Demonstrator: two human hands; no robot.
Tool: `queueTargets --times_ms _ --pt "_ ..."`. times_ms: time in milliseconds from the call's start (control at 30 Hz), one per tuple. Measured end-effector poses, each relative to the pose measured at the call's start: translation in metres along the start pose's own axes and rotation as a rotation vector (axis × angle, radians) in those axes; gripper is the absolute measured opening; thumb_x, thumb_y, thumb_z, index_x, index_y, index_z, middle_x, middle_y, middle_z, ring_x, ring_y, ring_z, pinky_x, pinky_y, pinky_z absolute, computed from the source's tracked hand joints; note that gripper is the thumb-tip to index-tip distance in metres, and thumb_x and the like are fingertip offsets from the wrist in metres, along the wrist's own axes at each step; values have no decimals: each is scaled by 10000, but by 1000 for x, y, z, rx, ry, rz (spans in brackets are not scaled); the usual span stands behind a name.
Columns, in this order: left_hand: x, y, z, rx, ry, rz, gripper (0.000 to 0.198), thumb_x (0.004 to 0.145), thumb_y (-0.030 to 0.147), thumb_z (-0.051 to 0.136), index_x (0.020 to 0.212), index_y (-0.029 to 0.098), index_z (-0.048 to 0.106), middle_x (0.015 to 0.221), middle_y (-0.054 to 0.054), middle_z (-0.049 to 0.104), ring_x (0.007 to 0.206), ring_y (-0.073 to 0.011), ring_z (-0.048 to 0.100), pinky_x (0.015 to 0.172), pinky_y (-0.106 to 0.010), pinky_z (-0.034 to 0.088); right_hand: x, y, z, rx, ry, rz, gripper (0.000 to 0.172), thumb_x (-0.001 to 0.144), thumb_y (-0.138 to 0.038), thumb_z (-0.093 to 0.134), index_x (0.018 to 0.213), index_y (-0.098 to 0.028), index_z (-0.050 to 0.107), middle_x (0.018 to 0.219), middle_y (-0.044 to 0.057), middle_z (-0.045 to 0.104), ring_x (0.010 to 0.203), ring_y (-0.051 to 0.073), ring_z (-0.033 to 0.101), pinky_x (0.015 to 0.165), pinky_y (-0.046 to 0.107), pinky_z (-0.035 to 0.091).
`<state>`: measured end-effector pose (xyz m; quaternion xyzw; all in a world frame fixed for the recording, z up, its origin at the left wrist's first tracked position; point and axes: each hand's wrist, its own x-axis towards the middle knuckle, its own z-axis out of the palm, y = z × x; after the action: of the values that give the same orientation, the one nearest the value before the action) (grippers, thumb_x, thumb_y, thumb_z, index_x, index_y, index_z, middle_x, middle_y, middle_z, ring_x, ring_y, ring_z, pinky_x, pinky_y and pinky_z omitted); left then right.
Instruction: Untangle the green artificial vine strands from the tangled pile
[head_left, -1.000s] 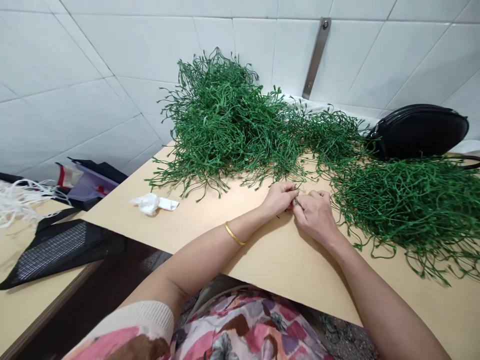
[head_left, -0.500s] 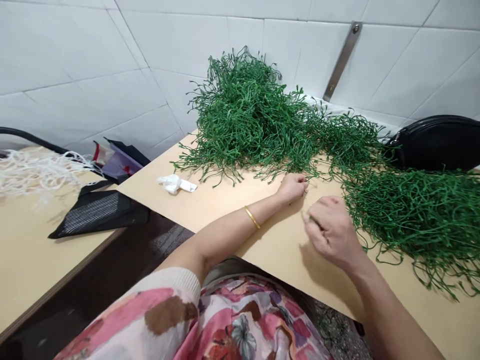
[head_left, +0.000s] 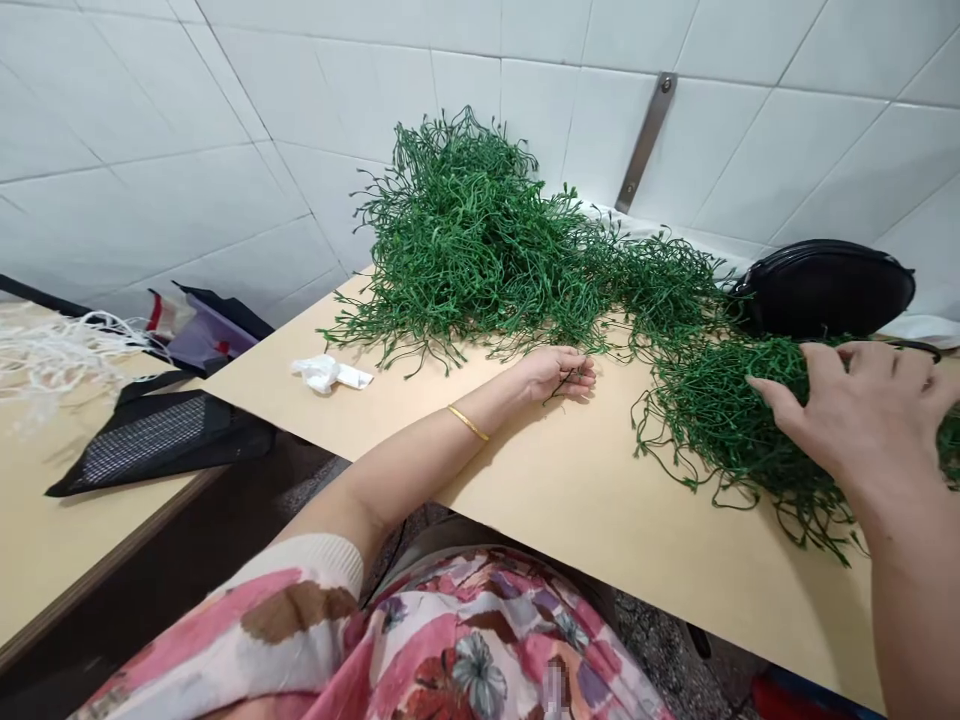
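My left hand point(head_left: 556, 375) rests on the table, palm partly up, its fingers loosely curled round a thin dark green cord point(head_left: 555, 395). Just behind it lies the large heap of knotted green cords point(head_left: 472, 250), piled up towards the wall. At the right, my right hand point(head_left: 862, 410) is open, its fingers spread over a second pile of green cords point(head_left: 720, 400). Whether its fingertips touch the cords I cannot tell.
A black zipped pouch point(head_left: 825, 288) stands behind the right pile. Crumpled white tissue point(head_left: 326, 374) lies on the table point(head_left: 510, 500). Beyond a gap to the left, another table holds white cords point(head_left: 67, 350) and a black mesh bag point(head_left: 150, 440). A metal bracket point(head_left: 646, 140) is on the tiled wall.
My right hand has swung right from beside my left hand to the right pile and spread its fingers. My left hand's fingers have loosened. The view has shifted slightly right.
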<state>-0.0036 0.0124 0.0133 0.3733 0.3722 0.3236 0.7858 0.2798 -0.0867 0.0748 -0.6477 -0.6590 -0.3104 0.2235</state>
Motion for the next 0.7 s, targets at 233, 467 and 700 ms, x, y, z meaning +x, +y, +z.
queueTargets --times_ms 233,467,700 --pt "-4 -11 20 -103 -106 -65 119 837 102 454 760 90 544 687 -61 617 596 -103 617 619 -256 523 -4 -85 8 589 -163 122 237 837 -324 431 770 -172 599 779 87 613 741 202 524 684 348 370" --pt "-10 -40 29 72 -213 150 134 696 174 659 690 88 557 643 -26 592 566 -83 574 644 -268 507 2 -127 49 881 -645 454 313 781 -428 481 653 -159 580 572 20 562 527 127 480 538 268 356" --pt "-15 -25 26 306 -162 193 146 705 189 641 618 92 577 525 3 537 471 -43 483 481 -169 354 -3 -130 61 1048 -546 564 170 684 -284 541 779 -153 593 625 22 599 554 132 515 558 268 405"
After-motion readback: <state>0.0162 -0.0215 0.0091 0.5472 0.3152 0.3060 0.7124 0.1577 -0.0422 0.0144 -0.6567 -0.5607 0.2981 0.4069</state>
